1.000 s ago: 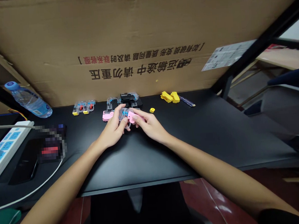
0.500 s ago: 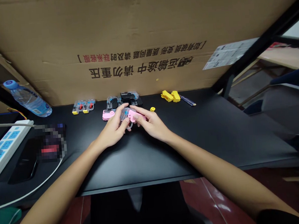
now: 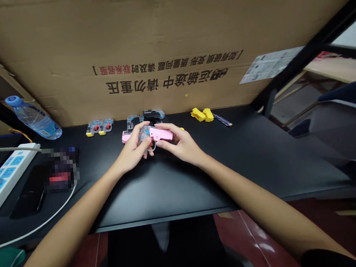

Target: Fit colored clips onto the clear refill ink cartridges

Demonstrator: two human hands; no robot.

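Observation:
Both my hands meet over a black desk (image 3: 229, 162) and hold a small toy water pistol (image 3: 155, 134) with a clear body and a pink part. My left hand (image 3: 134, 149) pinches the clear body from the left, thumb on its underside. My right hand (image 3: 180, 144) grips the pink part from the right, fingers curled round it. A second pink piece (image 3: 126, 136) lies on the desk just left of my left hand.
Along the back of the desk lie two small clear pistols with yellow tips (image 3: 100, 127), a black and clear one (image 3: 152, 116), yellow parts (image 3: 202, 114) and a small screwdriver (image 3: 222, 120). A large cardboard box (image 3: 166, 49) stands behind. At left are a water bottle (image 3: 32, 118), power strip (image 3: 7, 174) and phone (image 3: 30, 196).
The toy has been lifted a little off the desk and turned, so the pink part now shows more fully between my hands. My right thumb moved on top of it.

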